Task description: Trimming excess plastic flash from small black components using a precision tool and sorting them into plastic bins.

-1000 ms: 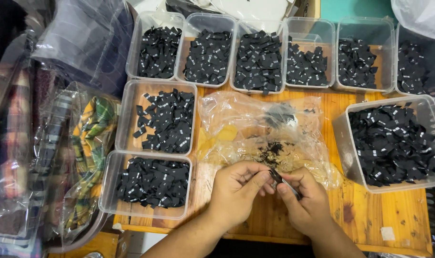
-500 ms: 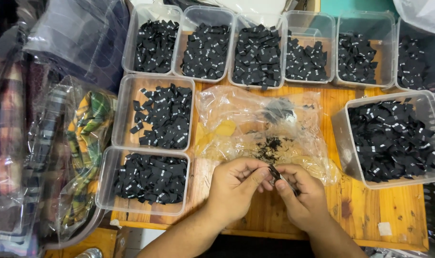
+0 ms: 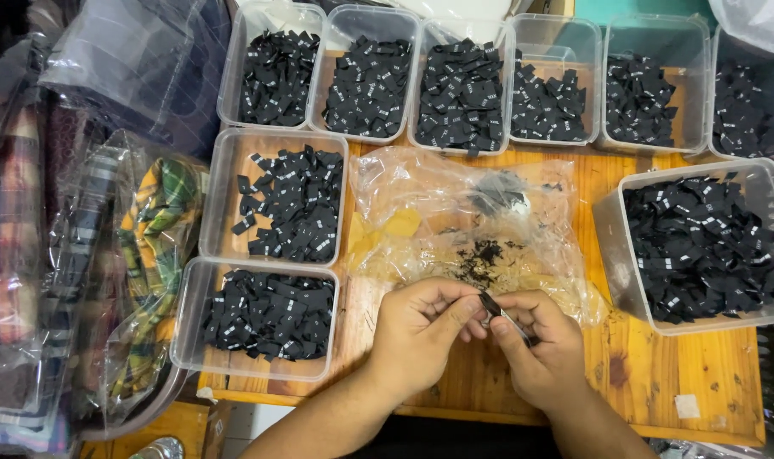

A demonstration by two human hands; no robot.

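Now the left hand and right hand both pinch one small black label at six o'clock, near the wooden table edge; clear plastic bag at twelve, tubs crowding nine.

Small black labels w/ white marks fill clear tubs around the bench, one label pinched between both hands, crumpled clear plastic bag at centre.

Nine clear plastic tubs of small black labels, six along the top, two stacked at left, one at right; one crumpled clear bag; two hands.
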